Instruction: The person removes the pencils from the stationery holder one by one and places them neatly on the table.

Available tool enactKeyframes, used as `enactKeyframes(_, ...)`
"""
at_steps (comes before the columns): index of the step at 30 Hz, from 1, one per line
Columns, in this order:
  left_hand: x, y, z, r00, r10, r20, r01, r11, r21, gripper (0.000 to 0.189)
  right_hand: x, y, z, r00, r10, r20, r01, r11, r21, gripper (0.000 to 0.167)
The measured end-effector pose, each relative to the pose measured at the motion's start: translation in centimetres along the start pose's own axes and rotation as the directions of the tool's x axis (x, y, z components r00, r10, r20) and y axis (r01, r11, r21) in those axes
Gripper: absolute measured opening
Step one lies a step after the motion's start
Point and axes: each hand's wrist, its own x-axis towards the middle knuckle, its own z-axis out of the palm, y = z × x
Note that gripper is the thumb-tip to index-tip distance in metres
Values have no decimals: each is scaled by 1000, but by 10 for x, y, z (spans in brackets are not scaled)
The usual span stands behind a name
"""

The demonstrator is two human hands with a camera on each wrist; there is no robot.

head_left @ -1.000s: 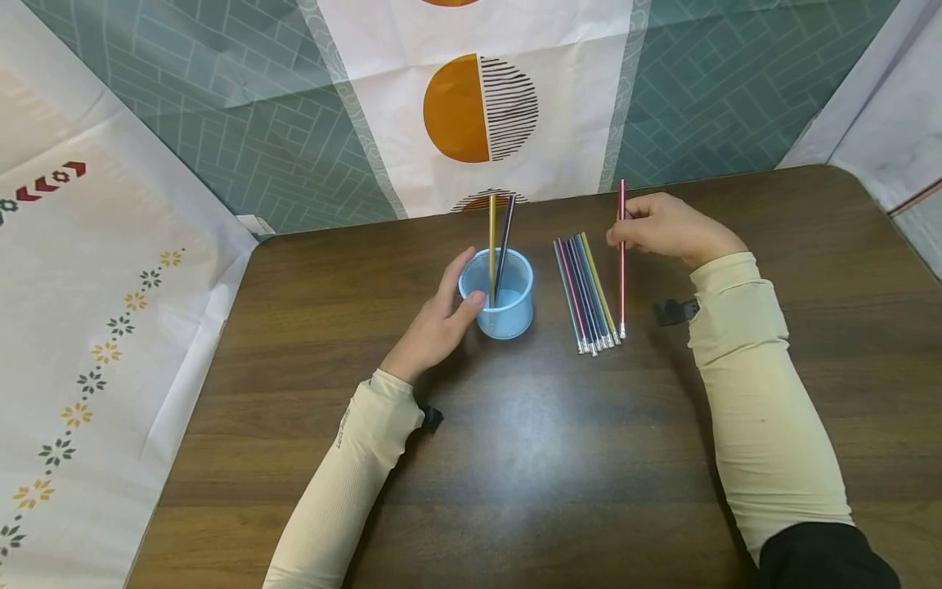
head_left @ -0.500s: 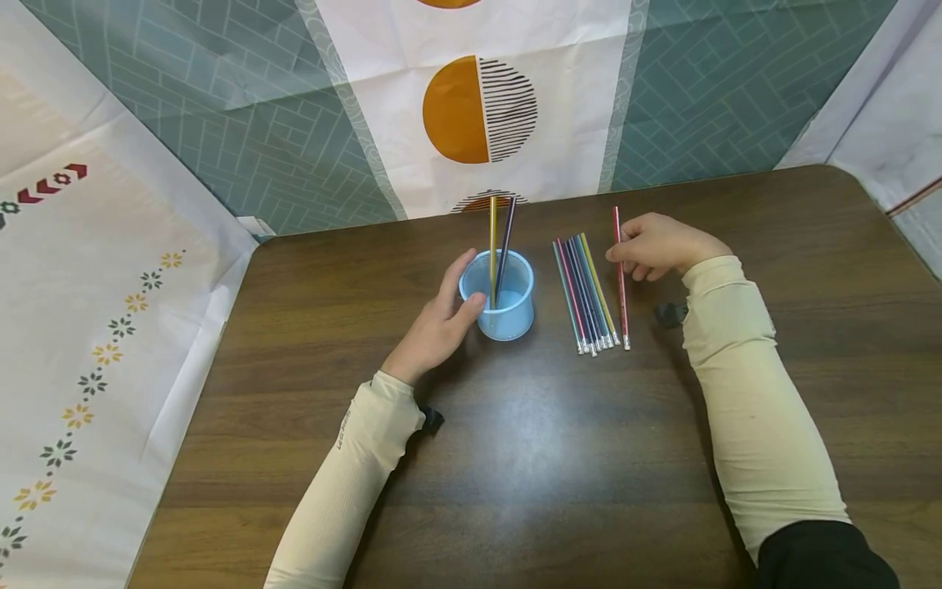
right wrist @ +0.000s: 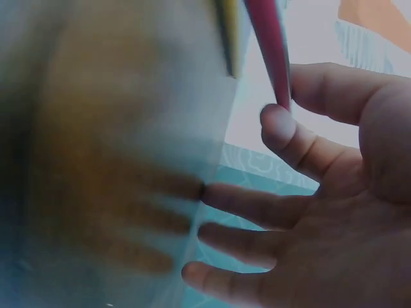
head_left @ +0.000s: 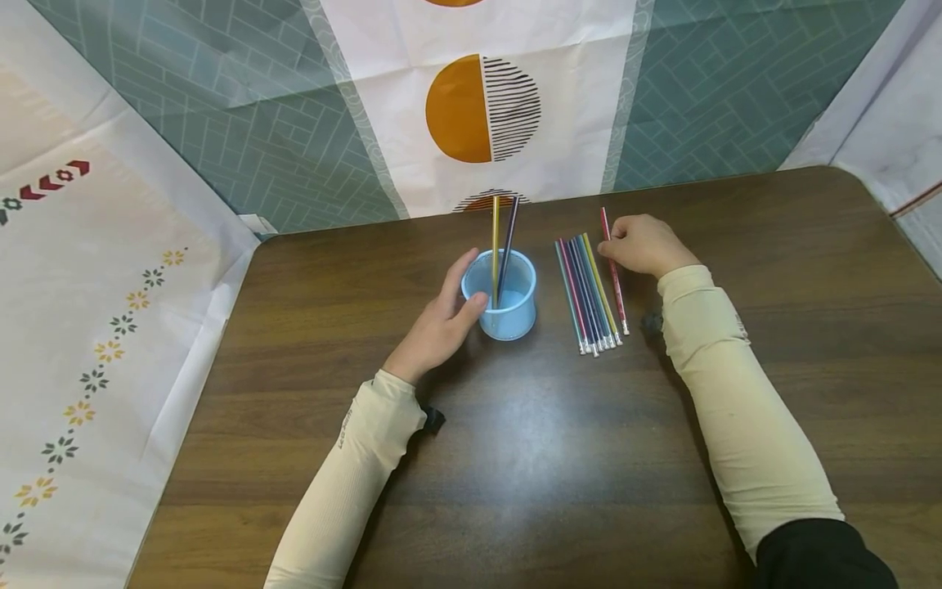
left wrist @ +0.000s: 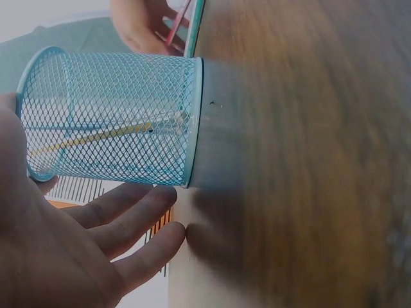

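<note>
My left hand (head_left: 434,331) holds a light blue mesh pencil cup (head_left: 508,325) at its side, thumb and forefinger about the rim. Two pencils lean inside the cup, a yellow pencil (head_left: 495,237) and a dark pencil (head_left: 510,233). To the right lies a row of several pencils (head_left: 586,294) side by side, eraser ends towards me. Just right of that row, my right hand (head_left: 648,245) pinches a red pencil (head_left: 616,298) between thumb and forefinger. In the right wrist view, the other fingers are spread, their tips near the table.
Everything stands on a brown wooden table (head_left: 515,474). Behind its back edge hangs a teal and white patterned cloth (head_left: 294,147). A white cloth (head_left: 96,327) with printed flowers hangs along the left side.
My right hand has lowered the red pencil and moved left, bringing it closer to the row. The pencil now tilts with its upper end to the left. My left hand and the cup have stayed put.
</note>
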Motion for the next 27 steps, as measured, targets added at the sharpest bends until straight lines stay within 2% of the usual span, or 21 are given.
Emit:
enactKeyframes(5,0,0,0,1000,0,-1,0,1000,5,72,0,-1,0,998,32,50,-29,997,-72,27)
enactKeyframes(11,1,0,0,1000,2,-3,-2,1000,10,70,-2,-2,-1,993,97,67,-90,990,-111,29)
enactKeyframes(20,0,0,0,1000,1,-1,-1,1000,3,71,1,-2,3,979,137,152,-111,979,-169,33)
enactKeyframes(27,0,0,1,1000,8,-4,-8,1000,8,72,1,-1,1,978,123,171,-94,981,-169,34)
